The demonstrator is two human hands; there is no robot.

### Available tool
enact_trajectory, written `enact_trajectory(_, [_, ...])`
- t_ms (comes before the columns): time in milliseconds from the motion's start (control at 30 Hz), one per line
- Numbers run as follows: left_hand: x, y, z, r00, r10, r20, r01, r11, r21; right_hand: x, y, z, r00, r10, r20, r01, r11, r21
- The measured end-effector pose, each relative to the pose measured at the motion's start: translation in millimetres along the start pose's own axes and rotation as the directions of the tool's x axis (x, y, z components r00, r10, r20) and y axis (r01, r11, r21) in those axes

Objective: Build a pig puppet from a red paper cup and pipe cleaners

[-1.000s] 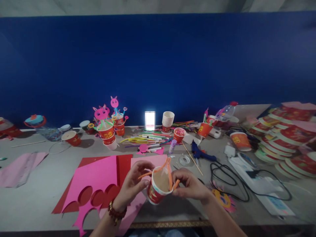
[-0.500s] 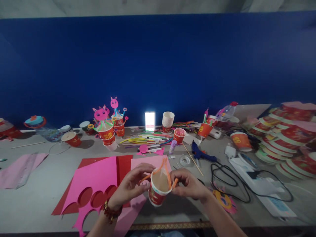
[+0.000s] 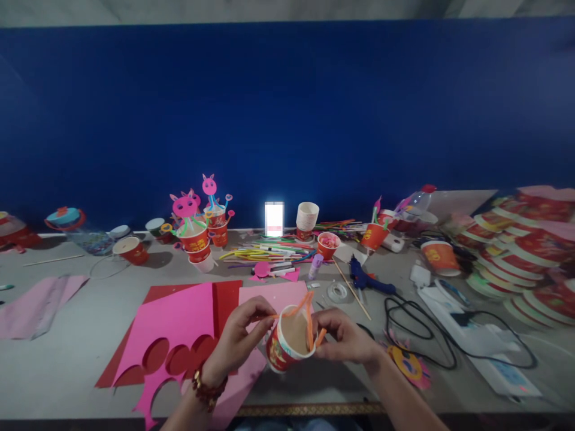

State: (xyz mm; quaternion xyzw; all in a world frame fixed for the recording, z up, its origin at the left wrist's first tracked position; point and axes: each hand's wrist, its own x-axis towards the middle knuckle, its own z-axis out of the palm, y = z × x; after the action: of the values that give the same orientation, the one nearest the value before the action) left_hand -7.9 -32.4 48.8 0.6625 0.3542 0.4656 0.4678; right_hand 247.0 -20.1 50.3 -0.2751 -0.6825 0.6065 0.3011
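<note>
A red paper cup (image 3: 279,352) with a white rim is held over the near part of the table, tilted so that its mouth faces right and up. Bent orange pipe cleaners (image 3: 309,320) run across its rim and down inside it. At the cup's left, my left hand (image 3: 249,332) is closed, pinching the end of an orange pipe cleaner. My right hand (image 3: 344,335) grips the cup's right rim, close to a short pipe cleaner end that sticks out there. My right fingertips are partly hidden behind the rim.
Pink card with cut-out circles (image 3: 175,317) lies at left. Loose pipe cleaners (image 3: 251,254) and a purple glue stick (image 3: 315,266) lie beyond my hands. Right of them are a blue glue gun (image 3: 371,281), a power strip (image 3: 476,341) and stacked paper cups (image 3: 516,251).
The cup has tilted further, its mouth turning to the right. The orange pipe cleaner on the left now stretches from my left fingers over the rim.
</note>
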Motion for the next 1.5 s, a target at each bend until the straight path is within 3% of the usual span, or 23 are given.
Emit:
enact_trajectory(100, [0,2,-0.3,0.997,0.076,0.007,-0.076,0.997,0.033,0,1,-1,1.0,-0.013,0.007,0.013,1.0,0.003])
enact_trajectory(267, [4,12,-6.6,0.99,0.07,0.119,-0.071,0.997,0.004,0,-1,0,1.0,-0.014,0.016,0.015,0.998,-0.057])
enact_trajectory(400, [9,15,-10.1,0.97,0.127,0.206,-0.144,0.987,0.067,1,-3,1,1.0,-0.016,0.009,0.016,0.997,-0.078])
enact_trajectory(800, [13,9,-11.0,0.972,0.163,0.172,-0.179,0.98,0.083,-1,3,-5,1.0,-0.012,0.001,0.012,0.998,-0.056])
enact_trajectory(1067, [10,14,-7.6,0.973,0.134,0.186,-0.132,0.991,-0.025,-7,1,-5,0.998,-0.028,-0.058,0.022,0.993,-0.115])
enact_trajectory(1167, [11,17,-4.0,0.984,0.056,0.171,-0.05,0.998,-0.036,-6,-4,-2,0.997,-0.043,-0.057,0.032,0.984,-0.175])
enact_trajectory(1267, [17,18,0.8,0.994,-0.047,0.101,0.04,0.997,0.065,-3,-9,1,0.996,-0.076,-0.036,0.066,0.969,-0.237])
enact_trajectory(1367, [23,20,5.2,0.995,-0.077,0.064,0.067,0.988,0.141,-1,-10,4,0.996,-0.079,-0.032,0.068,0.965,-0.253])
enact_trajectory(1500, [24,18,10.4,0.985,-0.162,0.062,0.159,0.986,0.04,-1,-9,3,0.996,-0.064,-0.054,0.047,0.962,-0.27])
